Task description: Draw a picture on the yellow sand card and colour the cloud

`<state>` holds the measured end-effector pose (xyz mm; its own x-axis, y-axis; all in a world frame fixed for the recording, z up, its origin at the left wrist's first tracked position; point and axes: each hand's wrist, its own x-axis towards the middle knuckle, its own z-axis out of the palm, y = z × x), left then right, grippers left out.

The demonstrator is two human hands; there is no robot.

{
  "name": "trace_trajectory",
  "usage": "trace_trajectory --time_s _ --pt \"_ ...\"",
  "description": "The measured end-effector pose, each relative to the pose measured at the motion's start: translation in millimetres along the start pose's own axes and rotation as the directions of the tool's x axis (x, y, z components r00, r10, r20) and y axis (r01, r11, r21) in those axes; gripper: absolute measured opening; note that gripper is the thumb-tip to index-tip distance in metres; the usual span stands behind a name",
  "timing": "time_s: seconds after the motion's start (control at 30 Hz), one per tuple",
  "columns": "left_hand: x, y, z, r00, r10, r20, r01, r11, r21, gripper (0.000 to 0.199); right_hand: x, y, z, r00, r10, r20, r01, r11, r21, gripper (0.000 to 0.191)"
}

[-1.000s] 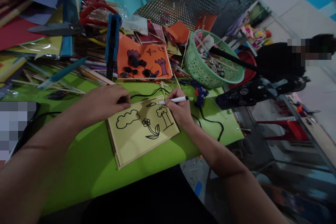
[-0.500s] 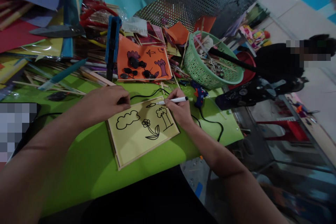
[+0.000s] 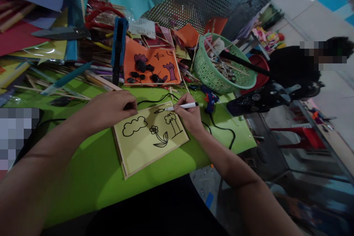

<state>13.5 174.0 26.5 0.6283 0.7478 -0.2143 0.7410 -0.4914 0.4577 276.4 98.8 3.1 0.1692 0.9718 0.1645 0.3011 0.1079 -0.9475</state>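
Note:
My right hand [image 3: 188,115] pinches a white marker [image 3: 188,106] with a black end. Its tip meets a yellow sheet [image 3: 138,158] edged with thin wooden sticks. Black line drawings fill much of that sheet: a cloud shape [image 3: 134,126], a flower [image 3: 154,129] with leaves, a tree [image 3: 171,123], and a small oval figure [image 3: 159,111] by the marker tip. My left hand [image 3: 118,106] lies at the sheet's upper left edge, fingers curled, the thumb side against it. Some of its fingertips are hidden.
Behind the sheet is an orange picture [image 3: 166,57] with black pieces on it. A green basket [image 3: 211,72], a blue glue gun [image 3: 210,99] with a black cord, and scissors [image 3: 63,32] lie around. A person [image 3: 293,62] is at the right. Sticks and papers crowd the left.
Almost nothing differs. The marker tip has shifted very slightly by the small oval figure; both hands and the sheet keep their places.

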Motion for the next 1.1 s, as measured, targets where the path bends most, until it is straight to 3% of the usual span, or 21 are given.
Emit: trace_trajectory --time_s 0.23,0.5,1.1 --pt "-2.0 2.2 -2.4 1.000 0.023 0.012 -0.022 1.000 -0.009 0.019 0.2 1.5 -2.5 0.999 -0.003 -0.033 0.003 1.000 -0.007 0.016" --pt "-2.7 6.5 -5.2 1.000 -0.008 0.019 0.008 1.000 -0.025 0.016 -0.7 2.9 0.6 0.996 0.021 0.091 -0.021 1.000 -0.007 0.020" --pt "-3.5 5.4 -4.3 1.000 -0.001 0.013 0.001 1.000 -0.011 0.014 0.0 5.0 3.0 0.993 0.013 0.116 -0.013 1.000 -0.007 0.018"
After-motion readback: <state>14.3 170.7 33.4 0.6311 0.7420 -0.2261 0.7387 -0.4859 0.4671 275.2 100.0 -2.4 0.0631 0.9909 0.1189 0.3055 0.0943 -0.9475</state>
